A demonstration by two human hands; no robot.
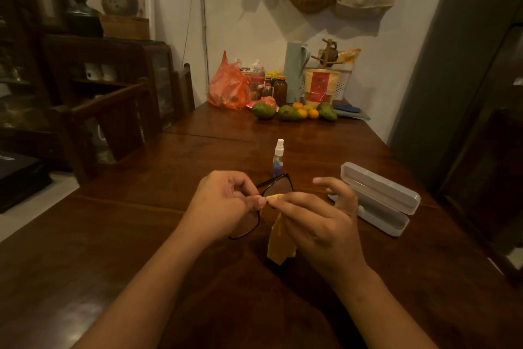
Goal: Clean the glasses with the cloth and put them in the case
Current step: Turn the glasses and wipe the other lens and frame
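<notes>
Black-framed glasses (278, 186) are held above the wooden table, one lens pointing away and the other lens low behind my left hand. My left hand (223, 207) pinches the frame near the bridge. My right hand (319, 221) pinches a yellow cloth (280, 244) against the frame at the same spot, and the rest of the cloth hangs down below my fingers. A clear plastic glasses case (382, 201) lies open on the table just right of my right hand.
A small spray bottle (278, 156) stands just beyond the glasses. At the table's far end sit mangoes and oranges (294, 112), an orange plastic bag (229, 85), jars and a tall jug (295, 71). Wooden chairs (113, 116) stand at the left.
</notes>
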